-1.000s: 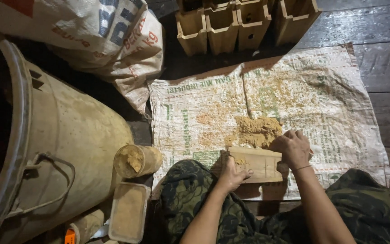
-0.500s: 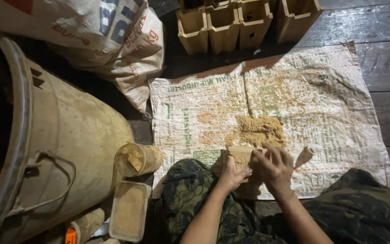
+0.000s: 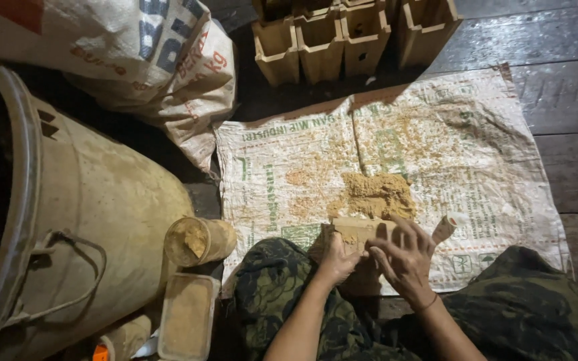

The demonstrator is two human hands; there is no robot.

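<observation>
The left hand is holding a tan wooden mould, dusty with sawdust, on the woven sack before the knees. The right hand is resting over it with spread fingers, gripping nothing. The mould is lying just beside a sawdust pile.

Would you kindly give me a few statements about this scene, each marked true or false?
1. Both hands, left hand and right hand, are on the wooden mould. True.
2. The sawdust pile lies on the bare floorboards. False: it lies on the woven sack mat.
3. A row of wooden boxes stands beyond the mat. True.
4. The round tub beside the drum stands upright with a lid on. False: it lies on its side, open, with powder inside.
5. The rectangular tray sits on the mat to the person's right. False: it sits off the mat, to the person's left, near the drum.
</observation>
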